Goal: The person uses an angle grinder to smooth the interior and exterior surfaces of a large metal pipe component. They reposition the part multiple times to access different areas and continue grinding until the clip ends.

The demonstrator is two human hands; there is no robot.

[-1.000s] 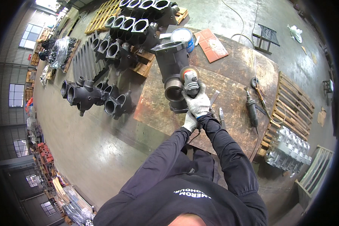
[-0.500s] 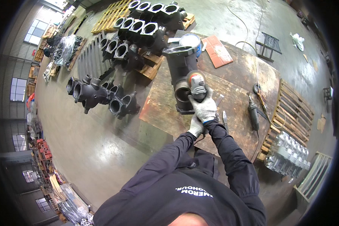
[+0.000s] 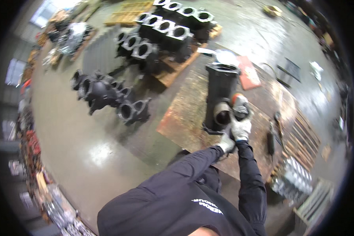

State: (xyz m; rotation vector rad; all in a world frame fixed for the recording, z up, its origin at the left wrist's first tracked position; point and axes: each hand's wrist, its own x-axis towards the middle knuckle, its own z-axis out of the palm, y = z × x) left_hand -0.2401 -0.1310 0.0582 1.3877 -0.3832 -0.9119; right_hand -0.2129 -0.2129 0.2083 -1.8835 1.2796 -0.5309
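A black cast pipe housing (image 3: 219, 84) lies on the worn work table, its flanged open end away from me and a round side port (image 3: 222, 114) facing up near its closer end. My gloved right hand (image 3: 241, 128) is closed round an angle grinder (image 3: 240, 106), whose reddish-orange disc end is at the right side of the housing, beside the port. Whether the disc touches the metal is too blurred to tell. Just behind and to the left, my gloved left hand (image 3: 226, 143) is closed on the grinder's rear part, its fingers partly hidden.
On the table (image 3: 185, 114), a round white-lidded tub (image 3: 226, 57) and a reddish flat panel (image 3: 248, 73) lie beyond the housing. A dark power tool (image 3: 270, 141) is at the right. More black castings (image 3: 171, 33) stand on pallets at far left; silvery castings (image 3: 293, 179) sit at right.
The grinder has gone from above the port to the housing's right side, both hands moving with it. My view has shifted, so the table scene sits farther right and looks more blurred.
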